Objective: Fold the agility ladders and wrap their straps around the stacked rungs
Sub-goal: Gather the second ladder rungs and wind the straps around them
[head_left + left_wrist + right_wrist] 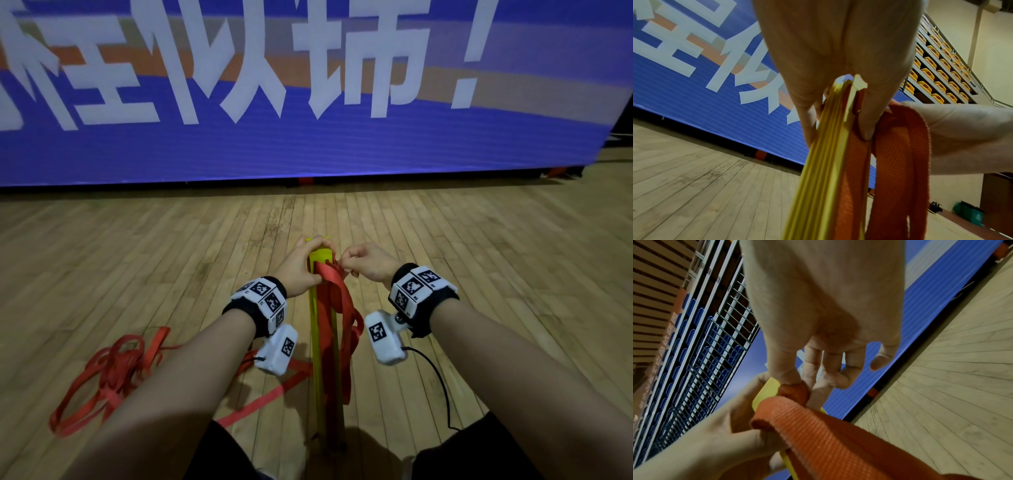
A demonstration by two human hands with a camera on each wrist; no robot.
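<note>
Stack of yellow rungs (323,346) stands on end on the wooden floor (479,260), roughly upright, between the person's knees; lower end meets the boards close to the body, upper end sits at the hands.

Left hand (301,270): grip closed round the top of the stack. The left wrist view shows the rungs (818,170) as thin yellow slats pressed edge to edge, fingers down one side, thumb (871,116) down the other, thumb tip pressing orange-red webbing against the outermost slat.

Right hand (368,262): just beside the left, at the same height. Grip is a pinch. In the right wrist view the thumb (783,366) and forefinger nip a fold of the strap (795,391) right at the yellow rung end (770,389); the remaining fingers are loosely curled and hold nothing. The left hand (715,443) shows there too, low left, with a wide band of the same webbing (818,434) passing over it.

Red strap (337,298) hangs from the hands in several loops down the right face of the stack; the left wrist view shows the loops (900,162) hanging slack beside the slats. More strap trails off the stack leftwards across the floor to a loose tangled heap (109,373), lying well apart from the rungs under the left forearm.

Behind: large blue banner (308,144) with white characters, its lower edge at floor level. Tiered yellow seats (937,71) in the left wrist view; blue seats behind railings (701,353) in the right wrist view.
</note>
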